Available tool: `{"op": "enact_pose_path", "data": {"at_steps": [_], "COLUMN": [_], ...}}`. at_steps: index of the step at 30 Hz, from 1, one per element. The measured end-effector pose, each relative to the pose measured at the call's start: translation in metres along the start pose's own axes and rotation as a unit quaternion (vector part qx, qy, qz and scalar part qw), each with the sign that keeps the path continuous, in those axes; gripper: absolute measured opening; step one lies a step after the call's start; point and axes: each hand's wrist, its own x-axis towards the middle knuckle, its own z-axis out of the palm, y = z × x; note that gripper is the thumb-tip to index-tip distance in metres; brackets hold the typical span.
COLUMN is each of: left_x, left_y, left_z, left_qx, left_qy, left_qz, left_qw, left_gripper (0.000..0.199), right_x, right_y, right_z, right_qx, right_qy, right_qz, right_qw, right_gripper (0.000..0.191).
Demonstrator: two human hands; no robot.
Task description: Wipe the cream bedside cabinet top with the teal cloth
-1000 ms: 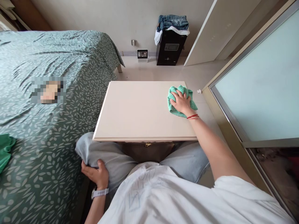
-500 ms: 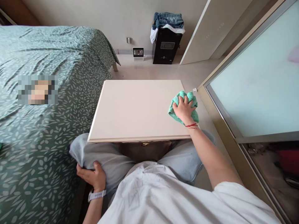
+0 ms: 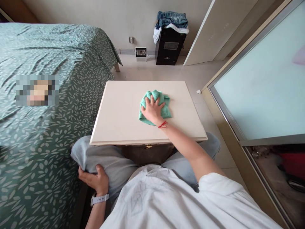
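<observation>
My right hand [image 3: 152, 110] presses down on a green cleaning cloth [image 3: 166, 112], with its fingers spread and curled into the bunched fabric. The cloth lies near the middle of the white top [image 3: 124, 127] of a small bedside table, just right of centre. A brass-coloured pull [image 3: 148, 146] shows below the top's near edge. My left hand [image 3: 96, 179] rests on the side of my left thigh, fingers and thumb apart, holding nothing.
A bed with a green leaf-patterned cover [image 3: 71, 82] stands close on the left. Ahead are a small screen [image 3: 141, 54] on the floor and a black cabinet [image 3: 167, 47] topped with folded jeans [image 3: 172, 19]. A frosted sliding door [image 3: 262, 79] lines the right side.
My right hand has slid the cloth leftward from the table top's right edge to near its middle. The left hand has stayed on the thigh.
</observation>
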Motion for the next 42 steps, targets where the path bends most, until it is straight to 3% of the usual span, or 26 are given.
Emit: {"op": "enact_pose_path", "data": {"at_steps": [5,9,15,20,25,30,36,42], "left_x": [-0.001,-0.003,-0.004,-0.004,-0.004,-0.003,-0.002,0.000], "left_y": [0.000,-0.001,0.004,0.005,0.005,0.006,0.004,0.004], "left_z": [0.000,0.000,-0.002,-0.002,-0.003,-0.004,-0.005,-0.005], "left_qx": [-0.006,-0.012,-0.002,-0.006,-0.001,0.001,0.002,-0.004], "left_qy": [-0.002,-0.003,-0.001,0.004,0.004,0.007,0.002,0.004], "left_qz": [-0.007,-0.013,-0.004,-0.007,-0.002,-0.006,-0.008,-0.006], "left_qw": [1.000,1.000,1.000,1.000,1.000,1.000,1.000,1.000], "left_gripper": [0.113,0.108,0.113,0.110,0.113,0.116,0.114,0.112], "right_x": [0.003,-0.001,-0.008,-0.005,0.000,-0.003,-0.009,-0.001], "right_y": [-0.076,-0.117,-0.154,-0.168,-0.166,-0.154,-0.114,-0.041], "right_z": [0.014,0.026,0.035,0.040,0.038,0.032,0.020,0.004], "right_qx": [0.035,0.060,0.037,0.019,0.034,-0.007,0.003,0.034], "right_qy": [-0.047,-0.056,-0.070,-0.069,-0.105,-0.139,-0.144,-0.132], "right_qz": [-0.098,-0.155,-0.219,-0.270,-0.377,-0.426,-0.391,-0.306], "right_qw": [0.993,0.984,0.973,0.960,0.919,0.894,0.909,0.942], "right_gripper": [0.077,0.074,0.074,0.071,0.062,0.066,0.070,0.075]}}
